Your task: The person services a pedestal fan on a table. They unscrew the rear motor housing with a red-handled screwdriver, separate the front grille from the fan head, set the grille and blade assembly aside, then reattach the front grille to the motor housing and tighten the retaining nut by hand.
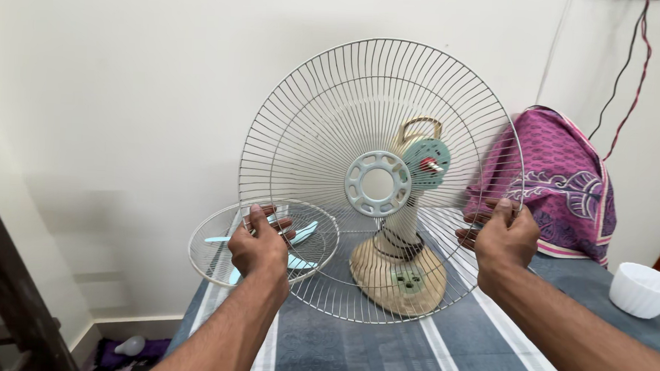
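I hold a round wire fan guard (325,118) upright in front of me, with a pale green ring at its centre. My left hand (259,245) grips its lower left rim and my right hand (504,238) grips its right rim. Behind the guard stands a beige table fan body (399,274) with a green motor head and bare shaft (426,164). A second wire guard (212,251) lies flat on the table at the left, with pale blue fan blades (302,232) resting in it.
The table carries a grey cloth with white stripes (382,351). A purple patterned cloth bundle (567,185) sits at the back right, a white ribbed bowl (643,290) at the right edge. A dark wooden chair (10,298) stands at the left. Cables hang on the wall.
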